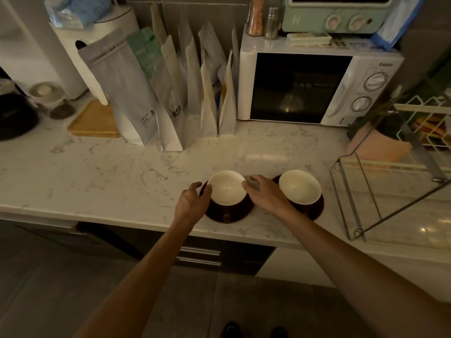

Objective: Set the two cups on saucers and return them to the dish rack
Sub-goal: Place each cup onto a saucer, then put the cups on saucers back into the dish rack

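Two dark brown cups with white insides stand on dark saucers near the front edge of the marble counter. The left cup [228, 191] sits on its saucer [229, 217]. My left hand [192, 202] grips the left rim of that saucer. My right hand [264, 195] holds its right side, fingers touching the cup's rim. The right cup [300, 187] rests on its own saucer [318, 208], partly hidden behind my right wrist. The wire dish rack [385, 191] stands at the right end of the counter.
A white microwave [314, 89] sits behind the cups with a green toaster oven [339, 14] on top. Several paper bags [170, 93] line the back wall. A wooden board [95, 123] lies at back left. A wire basket [424, 123] stands behind the rack.
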Tool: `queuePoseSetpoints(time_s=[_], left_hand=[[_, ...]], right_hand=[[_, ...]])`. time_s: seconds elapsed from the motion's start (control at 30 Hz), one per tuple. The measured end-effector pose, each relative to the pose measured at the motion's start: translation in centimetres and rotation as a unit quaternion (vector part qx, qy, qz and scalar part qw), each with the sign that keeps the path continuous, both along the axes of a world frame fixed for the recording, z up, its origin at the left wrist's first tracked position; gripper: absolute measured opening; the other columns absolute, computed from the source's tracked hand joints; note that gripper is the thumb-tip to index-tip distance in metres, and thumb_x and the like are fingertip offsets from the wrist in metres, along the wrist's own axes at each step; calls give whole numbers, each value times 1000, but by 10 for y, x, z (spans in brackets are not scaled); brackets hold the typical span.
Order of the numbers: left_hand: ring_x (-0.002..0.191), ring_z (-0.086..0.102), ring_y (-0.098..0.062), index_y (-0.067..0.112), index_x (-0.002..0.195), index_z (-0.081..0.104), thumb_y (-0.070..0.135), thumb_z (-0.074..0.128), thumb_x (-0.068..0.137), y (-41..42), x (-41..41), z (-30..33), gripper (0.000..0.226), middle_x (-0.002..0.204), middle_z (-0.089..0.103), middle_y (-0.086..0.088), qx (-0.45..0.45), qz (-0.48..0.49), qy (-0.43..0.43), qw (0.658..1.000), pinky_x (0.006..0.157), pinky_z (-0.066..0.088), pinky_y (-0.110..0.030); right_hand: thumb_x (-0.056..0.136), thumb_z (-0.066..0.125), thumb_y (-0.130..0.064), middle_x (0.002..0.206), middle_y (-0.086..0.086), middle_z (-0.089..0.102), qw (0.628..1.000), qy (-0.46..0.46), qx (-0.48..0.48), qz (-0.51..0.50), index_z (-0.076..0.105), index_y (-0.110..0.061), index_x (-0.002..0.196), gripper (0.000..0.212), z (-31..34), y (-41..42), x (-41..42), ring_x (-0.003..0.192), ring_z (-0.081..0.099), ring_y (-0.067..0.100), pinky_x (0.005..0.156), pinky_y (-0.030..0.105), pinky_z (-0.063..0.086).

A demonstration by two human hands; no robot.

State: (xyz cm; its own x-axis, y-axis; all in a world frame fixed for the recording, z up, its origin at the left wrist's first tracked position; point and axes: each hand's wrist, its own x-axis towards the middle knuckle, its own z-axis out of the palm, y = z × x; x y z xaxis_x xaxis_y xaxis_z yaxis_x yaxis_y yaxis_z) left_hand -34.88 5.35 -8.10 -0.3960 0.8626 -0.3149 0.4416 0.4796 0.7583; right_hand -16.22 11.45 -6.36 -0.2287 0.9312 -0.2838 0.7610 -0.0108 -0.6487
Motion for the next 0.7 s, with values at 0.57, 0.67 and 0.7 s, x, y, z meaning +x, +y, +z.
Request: queuePoseSetpoints(time_s=[0.57,0.67,0.7], left_hand=[[104,60,-29,21,133,52,34,58,92,-1,-5,4,44,129,58,-18,-27,25,-203,979,61,58,-32],[109,60,-32,21,133,52,34,58,91,-9,-2,10,44,129,58,-19,-25,21,-197,980,61,59,-33],[111,60,-33,21,133,51,35,58,91,-12,-1,12,44,130,57,-19,-23,15,-194,981,61,59,-33]], right_hand=[[99,48,-35,122,1,65,988,133,-75,-24,61,-18,131,39,-7,-5,-2,115,59,20,90,32,49],[98,49,-36,120,0,65,986,149,-71,-26,63,-18,127,37,-5,-11,4,112,59,17,89,32,48],[98,50,-35,118,-1,65,985,154,-69,-29,64,-18,127,36,-3,-15,7,110,59,15,91,32,48]])
